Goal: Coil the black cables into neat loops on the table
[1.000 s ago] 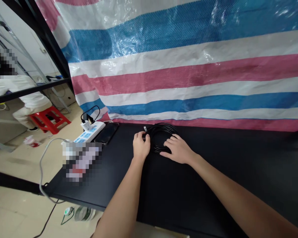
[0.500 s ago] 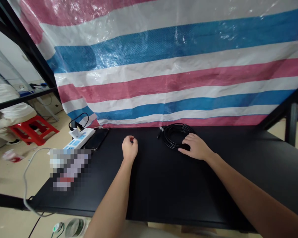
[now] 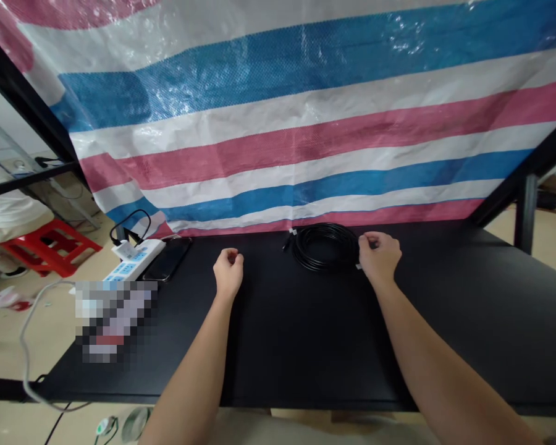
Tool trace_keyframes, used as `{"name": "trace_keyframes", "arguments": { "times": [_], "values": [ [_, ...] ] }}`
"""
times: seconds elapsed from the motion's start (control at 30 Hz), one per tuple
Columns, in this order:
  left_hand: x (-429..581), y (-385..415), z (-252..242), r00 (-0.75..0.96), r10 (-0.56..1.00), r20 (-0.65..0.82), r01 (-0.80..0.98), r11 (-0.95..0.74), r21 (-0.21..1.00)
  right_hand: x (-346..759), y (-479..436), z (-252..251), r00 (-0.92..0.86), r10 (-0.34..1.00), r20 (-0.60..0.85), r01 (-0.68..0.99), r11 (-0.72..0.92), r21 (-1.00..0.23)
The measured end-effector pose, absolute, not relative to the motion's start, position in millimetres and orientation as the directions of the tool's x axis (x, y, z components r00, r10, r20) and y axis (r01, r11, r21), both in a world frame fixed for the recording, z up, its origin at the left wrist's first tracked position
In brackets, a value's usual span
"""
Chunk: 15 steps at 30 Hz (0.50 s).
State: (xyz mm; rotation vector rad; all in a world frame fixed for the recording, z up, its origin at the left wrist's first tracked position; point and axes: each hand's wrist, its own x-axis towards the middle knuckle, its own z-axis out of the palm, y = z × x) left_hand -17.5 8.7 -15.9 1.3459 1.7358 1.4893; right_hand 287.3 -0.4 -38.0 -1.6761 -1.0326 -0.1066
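A coil of black cable (image 3: 315, 264) lies flat toward the back of the black table, a small white tag showing at its left end and another by its right edge. My right hand (image 3: 380, 254) rests just right of the coil, fingers curled in; nothing shows inside them, and I cannot tell whether the fingertips touch the cable. Left of the coil and apart from it, my left hand (image 3: 228, 272) is on the table in a loose fist, with nothing seen in it.
At the table's left stand a white power strip (image 3: 134, 262) with a plugged-in adapter and a dark phone (image 3: 167, 259). A blurred-out item lies in front of them. Behind hangs a striped plastic sheet (image 3: 278, 148). Beyond the frame, a person sits on a red stool (image 3: 58, 244).
My right hand has come off the top of the coil to its right side, and its fingers have curled in. The left hand keeps its curled pose. The camera view has shifted slightly.
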Motion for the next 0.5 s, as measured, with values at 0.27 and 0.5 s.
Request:
{"name": "trace_keyframes", "arguments": {
  "times": [0.27, 0.5],
  "values": [
    [-8.3, 12.4, -23.1, -0.209, 0.968, 0.143, 0.278, -0.081, 0.957, 292.1, 3.8, -32.5, 0.571, 0.718, 0.397, 0.649, -0.099, -0.755],
    [-7.0, 25.6, -15.4, -0.26, 0.964, -0.056, 0.36, 0.151, 0.92, 301.8, 9.7, -35.9, 0.536, 0.754, 0.379, 0.5, 0.078, -0.863]
  ]
}}
